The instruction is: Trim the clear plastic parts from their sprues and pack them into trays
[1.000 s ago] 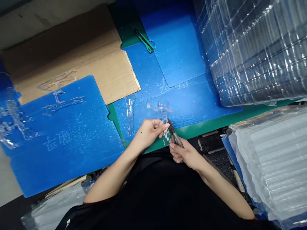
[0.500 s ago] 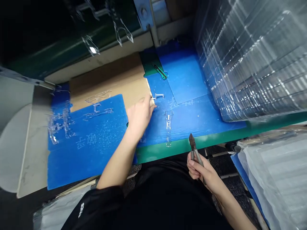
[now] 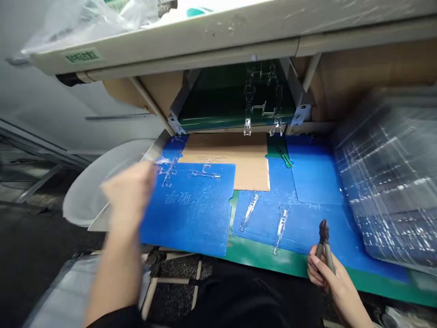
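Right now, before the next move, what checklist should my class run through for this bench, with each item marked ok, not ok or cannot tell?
1. Right hand holds the side cutters: ok.
2. Cutter jaws shut: cannot tell.
3. Left hand seen sharply: not ok, motion-blurred.
4. Clear plastic parts lie apart on the blue sheet: ok.
5. Green-handled utility knife lies away from both hands: ok.

You have on a black top [image 3: 239,303], plain and matt as far as it shows, and its sleeve [image 3: 114,318] ends at the bottom edge of the view, leaving your left forearm [image 3: 114,278] bare. Your left hand [image 3: 128,193] blurs into a soft shape, while your right hand [image 3: 322,273] shows slim, tapered fingers, bare of any glove
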`<state>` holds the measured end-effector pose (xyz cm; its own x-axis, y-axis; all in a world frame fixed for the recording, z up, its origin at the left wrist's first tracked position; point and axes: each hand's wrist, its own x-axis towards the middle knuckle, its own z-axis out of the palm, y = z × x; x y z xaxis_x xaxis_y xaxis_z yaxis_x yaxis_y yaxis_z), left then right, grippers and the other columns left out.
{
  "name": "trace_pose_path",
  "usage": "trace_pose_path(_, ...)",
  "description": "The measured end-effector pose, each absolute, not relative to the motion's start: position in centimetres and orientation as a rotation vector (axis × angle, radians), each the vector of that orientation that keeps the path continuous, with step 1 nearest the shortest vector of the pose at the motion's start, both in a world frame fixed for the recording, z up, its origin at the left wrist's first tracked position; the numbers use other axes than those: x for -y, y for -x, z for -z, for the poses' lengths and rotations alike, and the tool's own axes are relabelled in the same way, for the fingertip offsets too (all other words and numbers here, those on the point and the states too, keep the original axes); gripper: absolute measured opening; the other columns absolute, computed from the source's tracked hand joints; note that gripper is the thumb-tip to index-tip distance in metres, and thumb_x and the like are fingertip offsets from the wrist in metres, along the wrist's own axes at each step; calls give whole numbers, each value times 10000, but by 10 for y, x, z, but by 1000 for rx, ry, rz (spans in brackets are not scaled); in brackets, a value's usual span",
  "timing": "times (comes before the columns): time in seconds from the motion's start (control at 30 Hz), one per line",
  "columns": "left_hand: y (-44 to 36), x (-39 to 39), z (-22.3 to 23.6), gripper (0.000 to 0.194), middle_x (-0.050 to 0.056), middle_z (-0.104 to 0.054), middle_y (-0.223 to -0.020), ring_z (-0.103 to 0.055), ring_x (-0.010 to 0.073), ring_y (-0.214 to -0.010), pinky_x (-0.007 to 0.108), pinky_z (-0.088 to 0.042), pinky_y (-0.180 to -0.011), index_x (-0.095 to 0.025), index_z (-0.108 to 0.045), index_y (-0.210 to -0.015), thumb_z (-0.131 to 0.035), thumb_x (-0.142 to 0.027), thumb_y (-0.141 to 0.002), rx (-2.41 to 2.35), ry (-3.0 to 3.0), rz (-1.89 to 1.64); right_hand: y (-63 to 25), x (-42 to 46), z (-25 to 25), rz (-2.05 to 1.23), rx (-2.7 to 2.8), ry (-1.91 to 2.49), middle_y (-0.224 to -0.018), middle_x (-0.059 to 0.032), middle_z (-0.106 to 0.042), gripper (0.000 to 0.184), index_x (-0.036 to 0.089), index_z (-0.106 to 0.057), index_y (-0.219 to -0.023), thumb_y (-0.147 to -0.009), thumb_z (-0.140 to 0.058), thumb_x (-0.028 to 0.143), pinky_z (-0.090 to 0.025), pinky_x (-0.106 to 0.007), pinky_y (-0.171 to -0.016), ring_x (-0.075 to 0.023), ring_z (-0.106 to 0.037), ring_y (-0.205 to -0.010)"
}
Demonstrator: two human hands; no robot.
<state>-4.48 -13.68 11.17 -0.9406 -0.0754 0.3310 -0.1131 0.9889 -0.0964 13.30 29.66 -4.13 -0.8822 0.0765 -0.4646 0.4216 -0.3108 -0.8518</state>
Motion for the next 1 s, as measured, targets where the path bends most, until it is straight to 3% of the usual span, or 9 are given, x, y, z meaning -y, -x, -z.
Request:
trace_pose_path(0.13, 70, 275, -153, 646, 73, -710, -1403, -653, 386, -1273, 575, -469, -1031, -397, -394, -1616, -439, -672, -1032, 2750, -689, -192, -100, -294, 23, 2233, -1814, -474, -713, 50, -373, 495, 230, -609, -964, -878, -843, 659, -271, -292, -539, -128, -315, -586)
trace_pose_path(0.2, 98, 272, -158, 712, 108, -713, -1375, -645, 413, -1285, 618, -473, -1052, -313, -408, -1620, -513, -650, -1003, 2704, -645, 47, -91, -288, 16, 2220, -1845, -421, -714, 52, -373, 496, 230, -604, -964, -894, -825, 668, -283, -286, -541, -129, -324, -593)
trace_pose_path(0.3, 140, 189, -143, 454, 17, -773, -1062, -726, 246, -969, 415, -561, -933, -281, -682, -1304, -642, -595, -978, 2771, -215, 441, -90, -274, 11, 2236, -1818, -406, -720, 54, -366, 486, 231, -591, -967, -921, -798, 669, -285, -280, -548, -127, -315, -601)
trace_pose_path(0.37, 174, 116, -124, 376, -21, -771, -950, -708, 173, -842, 318, -556, -855, -301, -724, -1205, -709, -592, -967, 2832, 59, 608, -96, -266, 12, 2238, -1806, -414, -713, 59, -356, 500, 229, -586, -961, -920, -789, 684, -277, -280, -546, -124, -297, -596)
trace_pose_path(0.53, 264, -18, -105, 450, 110, -749, -951, -707, 268, -923, 385, -521, -865, -137, -665, -1232, -866, -366, -901, 2591, 268, 1009, -114, -264, 14, 2194, -1884, -480, -725, 51, -367, 512, 230, -610, -996, -910, -785, 703, -290, -295, -558, -141, -318, -599)
trace_pose_path(0.67, 284, -51, -114, 197, 110, -737, -965, -696, 267, -933, 395, -499, -889, -153, -706, -1041, -832, -197, -896, 2633, 370, 986, -128, -268, 17, 2179, -1951, -538, -731, 57, -337, 514, 247, -587, -1006, -918, -745, 728, -282, -294, -551, -140, -301, -583)
trace_pose_path(0.77, 252, -29, -128, 155, 65, -716, -827, -654, 211, -801, 364, -486, -828, -166, -708, -869, -813, -268, -922, 2663, 520, 944, -133, -273, 20, 2115, -1995, -516, -743, 48, -364, 498, 253, -579, -1019, -953, -690, 734, -318, -305, -559, -149, -334, -588)
trace_pose_path(0.9, 164, 68, -142, 392, -27, -627, -629, -531, 136, -595, 284, -431, -658, -222, -708, -784, -684, -549, -998, 2902, 416, 858, -103, -296, 22, 1875, -2214, -468, -721, 24, -452, 527, 234, -630, -1016, -938, -672, 753, -408, -328, -571, -184, -435, -606)
trace_pose_path(1.0, 111, 165, -127, 497, -74, -526, -537, -463, 125, -514, 231, -368, -541, -254, -649, -741, -620, -693, -973, 3139, 196, 877, -40, -322, 27, 1550, -2568, -560, -862, -58, -617, 427, 217, -657, -1044, -939, -723, 625, -519, -404, -751, -264, -593, -795)
